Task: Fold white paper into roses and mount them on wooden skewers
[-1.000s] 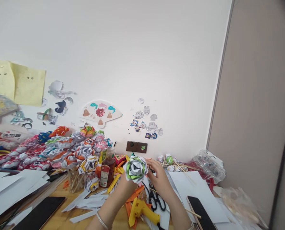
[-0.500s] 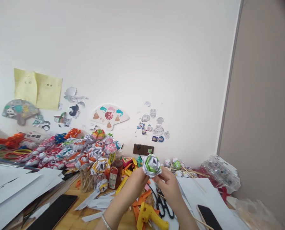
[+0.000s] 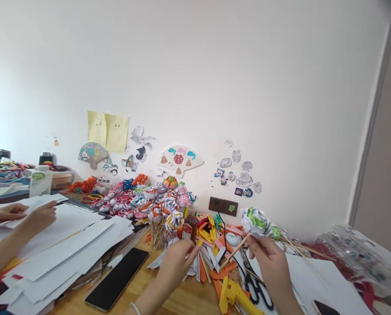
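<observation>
My right hand (image 3: 269, 253) pinches a paper flower (image 3: 256, 222), white with green petals, just below its head. Its thin wooden stick (image 3: 235, 252) slants down to the left. My left hand (image 3: 177, 260) hovers over the wooden table, thumb apart from the fingers and nothing seen in it; some fingertips are hidden. Close by it lie white paper strips (image 3: 211, 258) and orange and yellow scraps. Below the flower are black-handled scissors (image 3: 257, 288) and a yellow glue gun (image 3: 236, 295).
Many paper flowers (image 3: 142, 201) are heaped at the back, beside a bottle (image 3: 189, 225) of dark liquid. A black phone (image 3: 118, 278) lies left of my left hand, near stacked white paper (image 3: 67, 249). At far left another person's hands (image 3: 39, 218) hold paper.
My hands have parted: the left let go of the flower and moved left and down, while the right keeps it, now tilted. The view swung left, bringing another person's hands in.
</observation>
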Demonstrator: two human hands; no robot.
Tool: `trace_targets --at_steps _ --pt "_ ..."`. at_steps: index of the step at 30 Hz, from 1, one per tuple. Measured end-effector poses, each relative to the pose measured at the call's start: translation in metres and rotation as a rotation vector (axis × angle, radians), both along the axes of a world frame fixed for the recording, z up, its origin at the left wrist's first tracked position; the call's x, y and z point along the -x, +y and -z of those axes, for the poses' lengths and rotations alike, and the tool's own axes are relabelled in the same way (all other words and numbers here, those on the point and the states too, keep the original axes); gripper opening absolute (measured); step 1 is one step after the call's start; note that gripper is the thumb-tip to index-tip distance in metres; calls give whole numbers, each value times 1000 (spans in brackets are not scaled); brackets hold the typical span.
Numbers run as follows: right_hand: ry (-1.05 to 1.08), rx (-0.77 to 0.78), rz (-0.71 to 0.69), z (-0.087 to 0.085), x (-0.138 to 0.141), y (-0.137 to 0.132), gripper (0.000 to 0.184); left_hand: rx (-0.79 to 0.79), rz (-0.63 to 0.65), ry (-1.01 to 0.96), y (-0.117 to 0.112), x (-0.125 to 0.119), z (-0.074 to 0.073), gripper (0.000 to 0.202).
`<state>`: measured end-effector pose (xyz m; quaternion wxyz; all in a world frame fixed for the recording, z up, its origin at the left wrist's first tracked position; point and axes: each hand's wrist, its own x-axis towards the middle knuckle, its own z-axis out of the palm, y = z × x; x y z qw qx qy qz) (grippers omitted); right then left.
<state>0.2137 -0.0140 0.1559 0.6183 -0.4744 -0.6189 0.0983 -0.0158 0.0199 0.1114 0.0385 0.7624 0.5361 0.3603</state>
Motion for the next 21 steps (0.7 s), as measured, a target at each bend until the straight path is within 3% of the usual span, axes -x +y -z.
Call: trace_targets --at_steps 6,11,15,21 --pt "-7 -28 -55 6 18 -9 43 47 -360 -109 34 75 36 27" --pt "56 -16 -77 9 32 -21 40 25 -533 -316 67 114 46 26" --pt "189 -44 -98 6 49 -37 39 -22 -492 -479 94 124 48 31" --pt "138 -92 -41 8 53 -40 48 -8 -330 -670 117 108 54 26"
